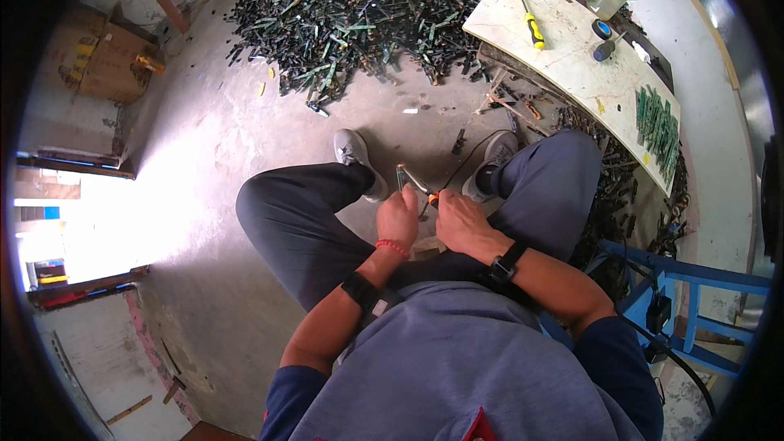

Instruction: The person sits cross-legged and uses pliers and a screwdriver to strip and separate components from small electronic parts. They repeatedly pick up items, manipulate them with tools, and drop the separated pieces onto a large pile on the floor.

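My left hand (397, 219), with a red bead bracelet at the wrist, is closed around a narrow greenish strip (400, 177) that stands up past the fingers. It looks like a small circuit board. My right hand (467, 222) is wrapped round an orange-handled tool (434, 198). The tool's slim metal shaft slants up and left, its tip close to the top of the strip; whether they touch I cannot tell. Both hands are close together between my knees, above the floor. A thin dark cable (467, 162) runs past beside the right hand.
Ahead lies a big heap of dark and green strips (351, 16). To the right, a pale board (572, 57) bears a yellow-black screwdriver (532, 31), a tape roll (602, 28), a clear cup (606, 0) and a pile of green strips (657, 131). A blue frame (694, 276) stands lower right.
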### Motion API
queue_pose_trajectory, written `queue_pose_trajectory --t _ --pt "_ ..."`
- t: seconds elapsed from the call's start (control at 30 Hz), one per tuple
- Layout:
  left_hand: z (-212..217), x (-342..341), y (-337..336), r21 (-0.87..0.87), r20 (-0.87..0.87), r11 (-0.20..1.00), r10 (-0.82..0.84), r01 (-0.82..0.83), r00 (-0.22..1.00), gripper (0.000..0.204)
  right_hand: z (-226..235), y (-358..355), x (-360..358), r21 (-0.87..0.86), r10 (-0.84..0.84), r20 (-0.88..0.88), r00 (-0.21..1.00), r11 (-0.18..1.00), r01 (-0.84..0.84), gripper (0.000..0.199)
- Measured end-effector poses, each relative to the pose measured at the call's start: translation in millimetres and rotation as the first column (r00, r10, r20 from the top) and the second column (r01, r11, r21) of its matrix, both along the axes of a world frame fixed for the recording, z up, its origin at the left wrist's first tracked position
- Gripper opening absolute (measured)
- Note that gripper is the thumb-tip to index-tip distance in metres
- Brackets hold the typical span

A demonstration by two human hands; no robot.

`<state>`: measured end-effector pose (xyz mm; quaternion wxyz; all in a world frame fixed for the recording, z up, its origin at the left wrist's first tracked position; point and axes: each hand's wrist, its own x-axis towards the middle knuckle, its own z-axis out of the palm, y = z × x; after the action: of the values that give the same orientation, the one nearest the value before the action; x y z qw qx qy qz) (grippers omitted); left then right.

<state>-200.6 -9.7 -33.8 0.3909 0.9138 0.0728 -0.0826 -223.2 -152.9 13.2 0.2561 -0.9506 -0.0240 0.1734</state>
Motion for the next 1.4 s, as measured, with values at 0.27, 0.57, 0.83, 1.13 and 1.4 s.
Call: queue_pose_trajectory --t 0.27,0.57,0.83,1.13,1.4 --pt "0 -1 2 -0.001 0.008 1.0 -0.004 0.004 1.0 0.056 6 1 2 0.043 0.027 -0.078 0.997 0.999 -0.023 0.024" --pt "6 -4 5 0.011 0.002 1.0 0.0 0.0 1.0 0.055 6 3 2 0.117 0.011 -0.118 0.993 0.993 0.003 0.022" --pt "-16 -3 14 -0.544 -0.125 0.828 0.084 -0.139 0.989 0.058 4 -16 12 0.677 0.148 -0.66 0.737 0.543 0.497 0.017" --pt "10 1 13 -0.693 -0.463 0.604 0.048 -0.395 0.885 0.052 -15 -28 7 0.608 0.024 -0.462 0.886 0.737 0.297 0.023" --pt "8 0 14 -0.657 -0.411 0.669 0.068 -0.347 0.909 0.054 -4 -16 3 0.206 0.01 -0.114 0.993 0.979 0.013 0.025"
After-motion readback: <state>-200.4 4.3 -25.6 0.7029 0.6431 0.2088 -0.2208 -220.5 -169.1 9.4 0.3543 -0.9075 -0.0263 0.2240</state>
